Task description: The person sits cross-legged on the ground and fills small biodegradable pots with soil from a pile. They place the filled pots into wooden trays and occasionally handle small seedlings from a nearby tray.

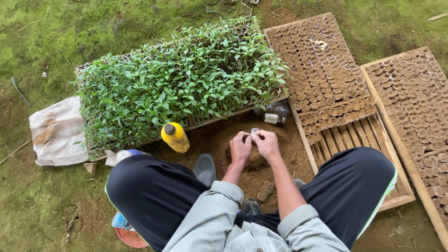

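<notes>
A small pot is pinched between the left hand and right hand over the soil heap. The right tray is mostly filled; its near rows are judged left.

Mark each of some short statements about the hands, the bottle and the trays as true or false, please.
1. Both hands, left hand and right hand, meet over the soil pile. True.
2. The yellow bottle lies on the wooden tray. False: it stands on the ground beside the seedling tray.
3. The wooden tray of small pots is completely full. False: its near end shows bare slats.
4. The hands hold a small clear pot. True.
</notes>
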